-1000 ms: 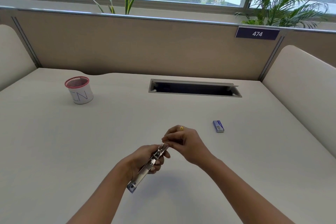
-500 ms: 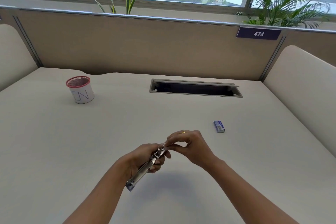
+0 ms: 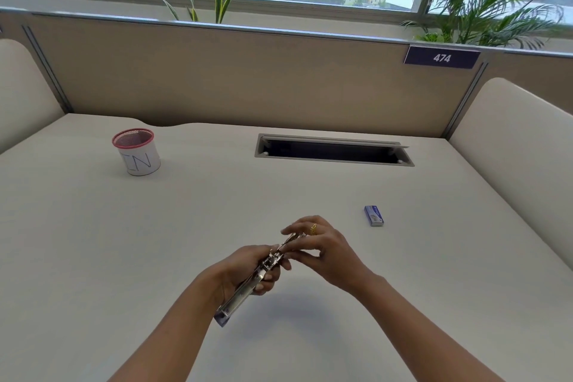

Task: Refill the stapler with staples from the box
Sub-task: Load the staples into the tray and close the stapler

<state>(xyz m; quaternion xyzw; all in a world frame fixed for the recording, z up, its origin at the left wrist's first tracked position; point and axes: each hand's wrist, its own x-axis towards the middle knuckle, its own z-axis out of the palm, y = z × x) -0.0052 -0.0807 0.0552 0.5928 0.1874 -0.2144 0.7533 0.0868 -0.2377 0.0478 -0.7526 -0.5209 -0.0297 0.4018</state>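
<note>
A silver metal stapler is held above the desk, its long body slanting from lower left to upper right. My left hand grips its middle from below. My right hand pinches the stapler's upper right end with thumb and fingers; a gold ring shows on one finger. What lies between those fingertips is hidden. The small blue staple box lies flat on the desk to the right of my hands, apart from them.
A white mesh pen cup with a pink rim stands at the far left of the desk. A dark cable slot is cut into the desk at the back. Padded partitions close in both sides and the rear.
My right hand has slid slightly up and right along the stapler's far end, fingers spreading a little. The left hand keeps the stapler in about the same place.
</note>
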